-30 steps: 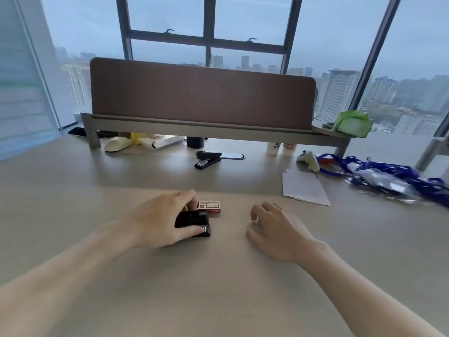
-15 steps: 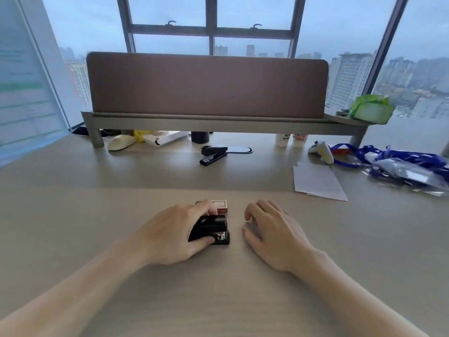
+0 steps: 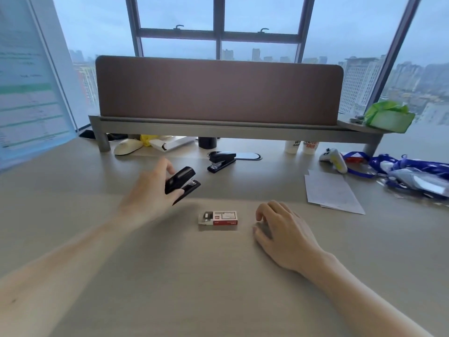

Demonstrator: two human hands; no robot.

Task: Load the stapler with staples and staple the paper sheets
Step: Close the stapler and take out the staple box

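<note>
Pale wooden desk (image 3: 218,276) by a tall city-view window: a stapler lifted, staples waiting.

Fingers and thumb of the left hand (image 3: 148,193) close around the rear of the small black plastic-and-metal stapler (image 3: 182,183), held clear of the desk with its top arm slightly sprung. It looks light, rigid and smooth, best gripped at the sides. Just below lies the red-and-white cardboard staple box (image 3: 218,217), open at one end; the right hand (image 3: 281,229) rests beside it, loosely curled, holding nothing. White paper sheets (image 3: 330,190) lie well apart, rightward.

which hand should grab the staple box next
Right. The right hand rests empty on the desk just beside the staple box, while the left hand is busy holding the stapler up.
</note>
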